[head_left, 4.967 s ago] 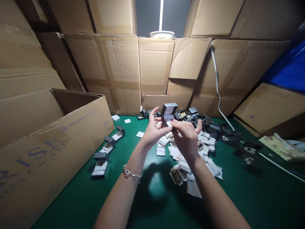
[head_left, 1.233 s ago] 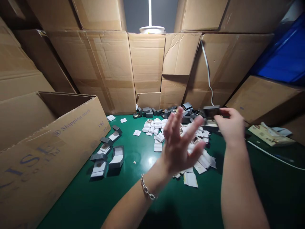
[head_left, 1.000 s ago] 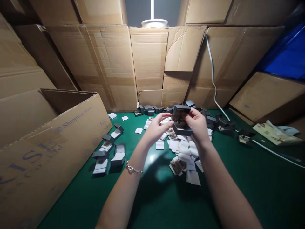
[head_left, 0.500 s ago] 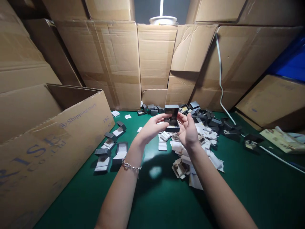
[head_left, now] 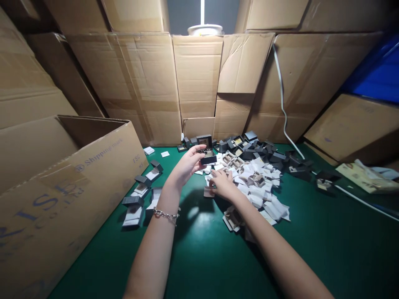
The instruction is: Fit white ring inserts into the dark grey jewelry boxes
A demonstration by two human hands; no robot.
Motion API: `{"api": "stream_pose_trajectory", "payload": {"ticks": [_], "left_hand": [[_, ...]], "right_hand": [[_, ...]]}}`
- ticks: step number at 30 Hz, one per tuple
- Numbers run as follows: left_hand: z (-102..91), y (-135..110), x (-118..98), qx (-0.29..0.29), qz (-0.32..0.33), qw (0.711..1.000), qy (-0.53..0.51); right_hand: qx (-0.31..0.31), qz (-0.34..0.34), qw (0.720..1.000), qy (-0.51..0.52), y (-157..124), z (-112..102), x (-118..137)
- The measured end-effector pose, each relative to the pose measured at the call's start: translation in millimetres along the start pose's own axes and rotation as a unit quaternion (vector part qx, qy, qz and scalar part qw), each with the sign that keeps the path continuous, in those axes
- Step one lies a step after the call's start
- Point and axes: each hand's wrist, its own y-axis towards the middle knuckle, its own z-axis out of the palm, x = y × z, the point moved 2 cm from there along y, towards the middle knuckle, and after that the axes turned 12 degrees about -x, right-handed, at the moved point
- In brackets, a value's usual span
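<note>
Jewelry box [head_left: 206,154] in left hand [head_left: 187,165], right hand [head_left: 222,184] on white papers [head_left: 255,182]

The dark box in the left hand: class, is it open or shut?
Open. The small dark box in the left hand has its lid standing up behind the base.

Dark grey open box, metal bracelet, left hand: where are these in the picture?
Open dark grey box [head_left: 208,160]: head view, on the front of its base.
Metal chain bracelet [head_left: 165,214]: head view, on the chain around the left wrist.
Left hand [head_left: 187,165]: head view, on the back of the hand.
</note>
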Motion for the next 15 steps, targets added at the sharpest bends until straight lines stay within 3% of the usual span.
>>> {"api": "stream_pose_trajectory", "payload": {"ticks": [11, 15], "left_hand": [[-0.2, 4.3, 8.6, 0.005, -0.001, 1.000, 0.025], [-2.5, 4.9, 10.5, 0.013, 0.012, 0.997, 0.079]], "right_hand": [[-0.025, 0.005, 1.000, 0.006, -1.0, -0.2, 5.8], [-0.055, 0.007, 0.998, 0.024, 2.0, -24.9, -3.8]]}}
